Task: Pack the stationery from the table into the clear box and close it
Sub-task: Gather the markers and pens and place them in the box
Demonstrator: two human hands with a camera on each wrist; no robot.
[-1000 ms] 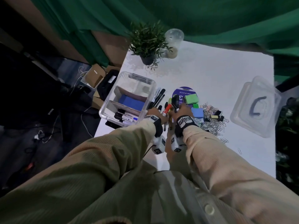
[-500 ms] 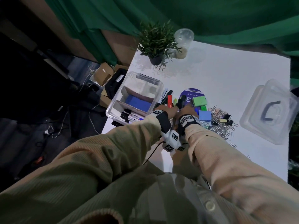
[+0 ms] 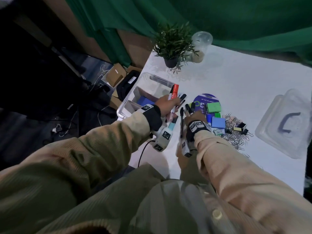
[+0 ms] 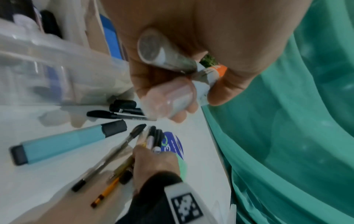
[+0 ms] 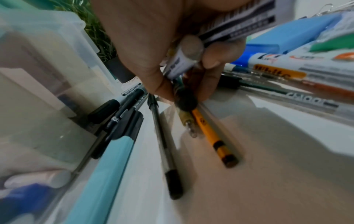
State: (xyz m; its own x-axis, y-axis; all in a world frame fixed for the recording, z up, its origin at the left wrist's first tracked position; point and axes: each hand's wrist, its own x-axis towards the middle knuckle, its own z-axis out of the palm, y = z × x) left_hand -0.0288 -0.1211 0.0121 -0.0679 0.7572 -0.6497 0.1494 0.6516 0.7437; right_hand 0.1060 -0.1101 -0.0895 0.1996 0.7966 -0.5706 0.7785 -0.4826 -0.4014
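My left hand [image 3: 166, 105] grips a bundle of markers, among them a red-capped marker [image 3: 225, 92], held up beside the clear box's [image 3: 145, 78] near right edge. The left wrist view shows those fingers [image 4: 166, 97] wrapped round the marker barrels [image 4: 164, 56]. My right hand [image 3: 194, 116] is low on the table and pinches several pens [image 5: 182, 60] in a bunch. Beside it on the table lie a light-blue highlighter [image 5: 107, 174], a clear pen with a black cap [image 5: 164, 148] and a yellow pencil [image 5: 212, 136]. The box holds markers and a blue pad.
The box lid [image 3: 287, 125] lies at the right of the white table [image 3: 236, 81]. Green and blue erasers [image 3: 213, 107], binder clips and a heap of paper clips [image 3: 234, 137] sit right of my right hand. A potted plant [image 3: 172, 44] and a jar stand at the back.
My left hand has risen and swung left toward the box with the red-capped marker upright in it. My right hand has stayed at the pen pile, closing on more pens.
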